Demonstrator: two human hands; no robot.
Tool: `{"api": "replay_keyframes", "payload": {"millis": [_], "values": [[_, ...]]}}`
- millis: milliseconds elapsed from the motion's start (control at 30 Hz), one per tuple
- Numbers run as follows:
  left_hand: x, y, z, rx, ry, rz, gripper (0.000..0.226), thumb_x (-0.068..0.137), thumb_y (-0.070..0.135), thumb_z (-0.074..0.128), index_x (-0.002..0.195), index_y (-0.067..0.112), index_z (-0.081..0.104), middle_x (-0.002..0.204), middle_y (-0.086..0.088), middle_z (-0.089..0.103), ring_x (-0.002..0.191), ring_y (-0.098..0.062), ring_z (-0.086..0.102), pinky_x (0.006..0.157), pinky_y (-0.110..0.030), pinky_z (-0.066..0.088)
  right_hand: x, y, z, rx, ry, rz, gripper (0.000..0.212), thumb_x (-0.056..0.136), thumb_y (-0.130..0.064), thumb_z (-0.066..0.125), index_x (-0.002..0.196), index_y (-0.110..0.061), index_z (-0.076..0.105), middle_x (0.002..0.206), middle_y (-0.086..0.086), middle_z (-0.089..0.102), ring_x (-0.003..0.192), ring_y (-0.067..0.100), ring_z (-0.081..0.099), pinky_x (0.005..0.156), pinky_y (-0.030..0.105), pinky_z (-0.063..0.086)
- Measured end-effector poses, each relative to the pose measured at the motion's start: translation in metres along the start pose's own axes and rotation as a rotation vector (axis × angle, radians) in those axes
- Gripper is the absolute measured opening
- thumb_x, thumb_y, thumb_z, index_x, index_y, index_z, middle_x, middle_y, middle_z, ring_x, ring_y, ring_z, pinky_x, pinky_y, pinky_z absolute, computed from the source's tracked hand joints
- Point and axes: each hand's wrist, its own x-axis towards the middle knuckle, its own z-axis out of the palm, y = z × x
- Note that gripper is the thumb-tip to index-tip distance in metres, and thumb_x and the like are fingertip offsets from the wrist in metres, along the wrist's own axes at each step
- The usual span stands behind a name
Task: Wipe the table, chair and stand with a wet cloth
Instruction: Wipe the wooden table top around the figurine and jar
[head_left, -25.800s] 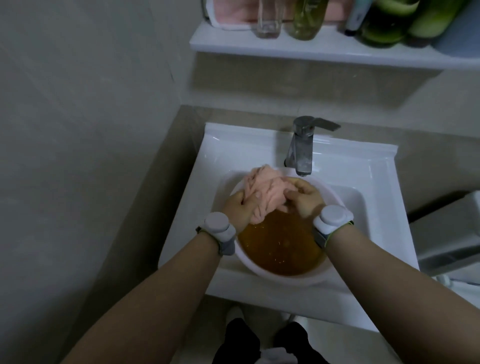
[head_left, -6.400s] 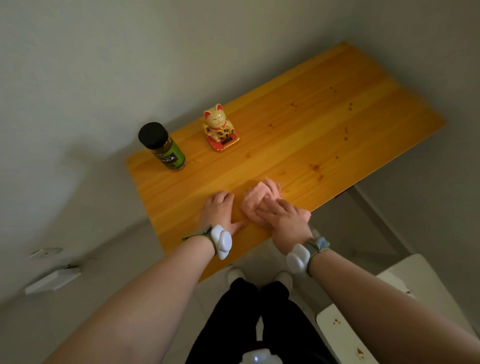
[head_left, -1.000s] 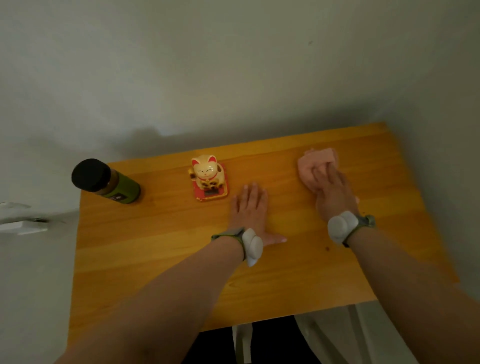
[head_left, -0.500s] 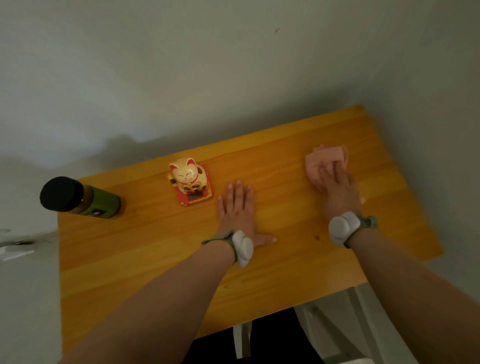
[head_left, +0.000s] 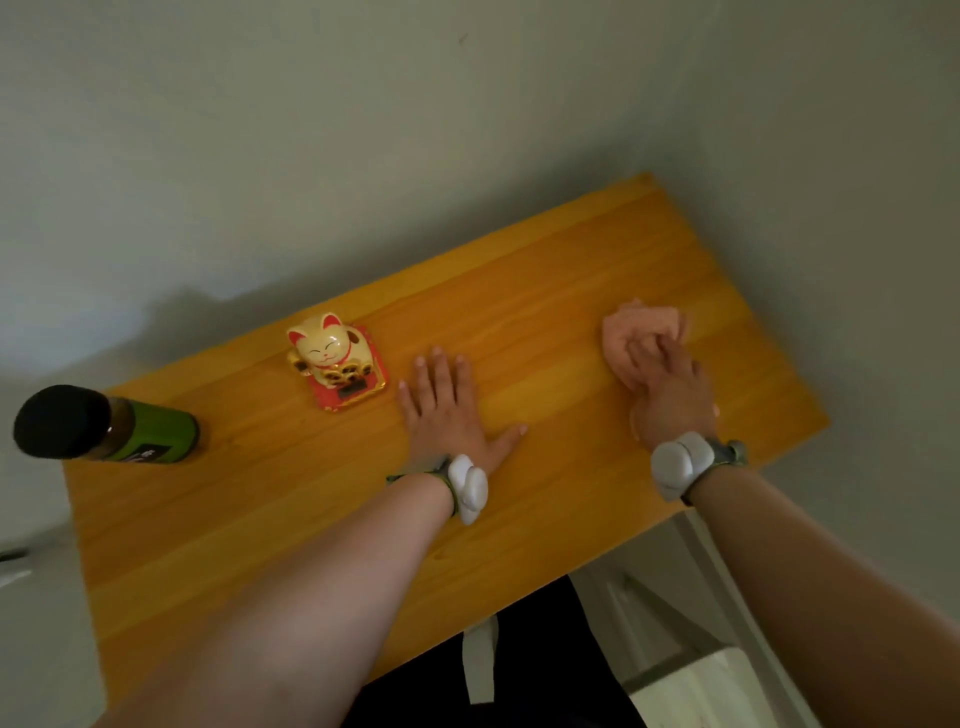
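Setting: a wooden desk stands against a plain pale wall, with part of a white chair below its near right edge.
Cloth: the pink cloth lies bunched on the desk's far right part.
Right hand: the right hand lays its fingers close together on top of the cloth and presses it to the wood, probably so the cloth drags with each stroke.
Left hand: the left hand lies flat mid-desk with its fingers spread, likely a brace for the reach.
Bystanders: the lucky-cat figurine sits just beside the left hand, and the green bottle stands at the far left. Both are well apart from the cloth.
Change: 6.4 s ago the cloth was at the near edge and now it is deep on the right. Over the last half second both hands have barely shifted.
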Motion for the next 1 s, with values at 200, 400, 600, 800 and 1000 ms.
{"api": "replay_keyframes", "payload": {"millis": [200, 400, 600, 800, 1000], "values": [[0.003, 0.015, -0.004, -0.024, 0.079, 0.157, 0.091, 0.078, 0.068, 0.042, 0.146, 0.013, 0.018, 0.157, -0.013, 0.008, 0.144, -0.035, -0.003, 0.115, -0.054, -0.006, -0.060, -0.028, 0.022, 0.071, -0.067, -0.196, 0.057, 0.082, -0.010, 0.041, 0.136, -0.025, 0.048, 0.146, 0.015, 0.039, 0.112, 0.043, 0.046, 0.093, 0.049, 0.041], [0.013, 0.025, -0.003, -0.029, 0.085, 0.187, 0.074, 0.079, 0.058, 0.045, 0.139, 0.016, 0.034, 0.147, -0.011, 0.031, 0.141, -0.035, 0.017, 0.114, -0.056, 0.009, -0.044, 0.027, 0.013, -0.004, 0.025, -0.063, 0.064, 0.075, 0.000, 0.061, 0.132, -0.026, 0.054, 0.148, 0.014, 0.037, 0.122, 0.046, 0.040, 0.097, 0.056, 0.039], [0.014, 0.022, 0.004, 0.003, 0.124, 0.208, 0.072, 0.077, 0.057, 0.036, 0.133, 0.012, 0.043, 0.139, -0.014, 0.042, 0.134, -0.040, 0.030, 0.109, -0.060, 0.017, -0.041, 0.008, 0.017, 0.110, 0.046, -0.014, 0.071, 0.080, 0.007, 0.052, 0.138, -0.033, 0.045, 0.154, 0.012, 0.024, 0.139, 0.041, 0.023, 0.111, 0.055, 0.024], [0.015, 0.021, 0.005, -0.027, 0.149, 0.213, 0.062, 0.078, 0.041, 0.035, 0.130, 0.010, 0.049, 0.137, -0.018, 0.046, 0.131, -0.043, 0.036, 0.107, -0.062, 0.023, -0.078, 0.013, 0.038, 0.058, -0.014, -0.442, 0.066, 0.068, 0.000, 0.065, 0.127, -0.027, 0.056, 0.141, 0.011, 0.047, 0.124, 0.045, 0.047, 0.092, 0.060, 0.045], [0.016, 0.019, 0.004, -0.028, 0.139, 0.206, 0.062, 0.080, 0.044, 0.035, 0.132, 0.012, 0.048, 0.138, -0.015, 0.046, 0.132, -0.041, 0.036, 0.108, -0.060, 0.022, -0.018, 0.057, 0.005, 0.214, 0.090, 0.041, 0.063, 0.077, 0.008, 0.054, 0.135, -0.017, 0.050, 0.150, 0.019, 0.031, 0.133, 0.047, 0.028, 0.102, 0.061, 0.034]]}}
